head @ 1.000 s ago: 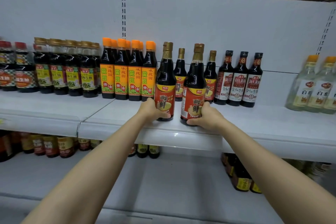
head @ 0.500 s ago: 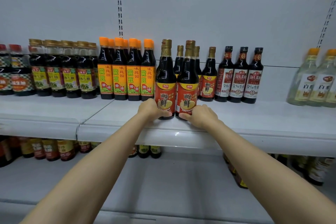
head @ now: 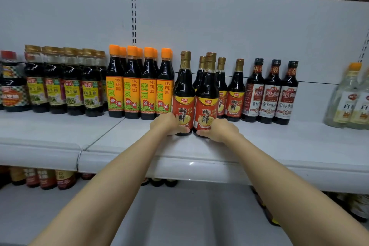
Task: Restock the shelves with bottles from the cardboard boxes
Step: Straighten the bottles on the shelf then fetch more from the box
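Observation:
Two dark sauce bottles with red labels and gold caps stand side by side on the white shelf [head: 279, 146]. My left hand [head: 166, 124] grips the base of the left red-labelled bottle [head: 183, 94], thumb across its front. My right hand [head: 220, 131] grips the base of the right red-labelled bottle [head: 206, 100] the same way. The two bottles touch each other. Behind them stand more bottles of the same kind [head: 235, 94]. No cardboard box is in view.
Orange-capped, yellow-labelled bottles [head: 139, 86] stand close on the left, and dark bottles with white-red labels [head: 271, 94] on the right. Clear bottles [head: 351, 98] sit at the far right, with bare shelf between. A lower shelf [head: 179, 215] holds more bottles underneath.
My right hand has slid its bottle left and back until it stands against the left bottle. The left hand and its bottle have barely moved.

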Motion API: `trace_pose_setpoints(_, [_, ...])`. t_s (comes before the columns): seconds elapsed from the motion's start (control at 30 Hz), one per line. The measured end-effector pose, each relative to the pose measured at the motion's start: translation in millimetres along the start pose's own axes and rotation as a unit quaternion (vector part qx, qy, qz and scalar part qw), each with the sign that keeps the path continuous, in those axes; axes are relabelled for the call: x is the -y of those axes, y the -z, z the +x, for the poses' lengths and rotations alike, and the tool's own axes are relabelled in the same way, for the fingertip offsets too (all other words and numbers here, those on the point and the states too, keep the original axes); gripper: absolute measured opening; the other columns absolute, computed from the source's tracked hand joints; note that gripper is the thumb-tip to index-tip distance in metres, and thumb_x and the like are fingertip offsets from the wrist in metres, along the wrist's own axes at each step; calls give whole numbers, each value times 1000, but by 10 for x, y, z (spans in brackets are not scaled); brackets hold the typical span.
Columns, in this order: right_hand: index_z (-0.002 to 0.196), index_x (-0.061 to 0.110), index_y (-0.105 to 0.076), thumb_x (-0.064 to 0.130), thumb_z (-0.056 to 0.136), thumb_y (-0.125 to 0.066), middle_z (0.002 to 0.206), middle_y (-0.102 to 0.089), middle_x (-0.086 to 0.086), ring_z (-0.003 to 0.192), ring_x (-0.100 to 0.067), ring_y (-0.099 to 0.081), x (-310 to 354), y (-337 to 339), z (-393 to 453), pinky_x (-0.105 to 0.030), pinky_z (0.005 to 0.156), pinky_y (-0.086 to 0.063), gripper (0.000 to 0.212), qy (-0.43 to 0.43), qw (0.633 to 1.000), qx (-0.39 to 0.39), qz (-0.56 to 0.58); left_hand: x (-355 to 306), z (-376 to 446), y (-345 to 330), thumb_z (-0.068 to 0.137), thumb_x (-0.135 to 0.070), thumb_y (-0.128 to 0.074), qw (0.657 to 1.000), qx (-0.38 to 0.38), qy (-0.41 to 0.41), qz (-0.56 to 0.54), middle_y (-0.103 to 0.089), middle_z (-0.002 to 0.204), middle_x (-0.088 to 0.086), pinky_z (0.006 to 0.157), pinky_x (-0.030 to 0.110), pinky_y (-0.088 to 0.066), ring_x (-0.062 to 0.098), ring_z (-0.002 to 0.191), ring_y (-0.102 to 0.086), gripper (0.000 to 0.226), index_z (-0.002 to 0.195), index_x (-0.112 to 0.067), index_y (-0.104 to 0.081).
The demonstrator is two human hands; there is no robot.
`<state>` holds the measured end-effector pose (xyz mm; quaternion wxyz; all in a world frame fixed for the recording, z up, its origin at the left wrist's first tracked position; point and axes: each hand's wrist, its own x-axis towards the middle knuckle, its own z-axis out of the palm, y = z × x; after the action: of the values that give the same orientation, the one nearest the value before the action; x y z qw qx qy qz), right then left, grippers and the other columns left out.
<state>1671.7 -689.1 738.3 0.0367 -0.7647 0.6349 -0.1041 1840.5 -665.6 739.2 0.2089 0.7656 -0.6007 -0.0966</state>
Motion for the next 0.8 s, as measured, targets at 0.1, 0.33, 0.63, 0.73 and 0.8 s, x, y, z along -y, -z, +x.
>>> trace_pose_setpoints(0.1, [134,15,-48,67,84,-53,128,-57,-6,113,-27,-55,35,-9,140,-36,90,-48,72,0,1000,9,5,-9,156,29,76,-62,-67,999,31,5,25,-64,97,5,81,34,-53,25,93,-63,62,105,-9,-57])
trace_pose_setpoints(0.33, [135,16,-46,66,87,-50,132,-54,-6,118,-28,-52,120,-6,386,-35,86,-43,69,-12,1000,10,-19,-82,442,77,84,-63,-55,993,78,14,85,-62,64,0,78,27,-52,16,57,-60,52,75,-12,-53])
trace_pose_setpoints(0.63, [143,18,-36,67,90,-40,141,-47,-7,125,-30,-47,153,-65,646,-39,96,-40,72,-30,998,35,-39,-62,621,77,95,-59,-35,984,155,1,90,-50,69,5,48,23,-41,16,50,-46,76,146,-4,-26])
trace_pose_setpoints(0.73, [143,16,-37,69,90,-37,143,-46,-6,128,-29,-45,168,-80,685,-38,99,-37,75,-43,997,42,-44,-58,658,48,93,-64,-32,983,161,18,91,-50,64,6,55,25,-40,18,50,-44,75,142,-6,-36])
trace_pose_setpoints(0.8, [140,13,-40,69,88,-41,141,-48,-7,126,-29,-47,160,-89,709,-38,100,-38,77,-61,997,40,-25,-58,674,22,91,-68,-31,983,157,27,96,-51,63,7,61,26,-41,20,52,-46,73,118,-5,-55])
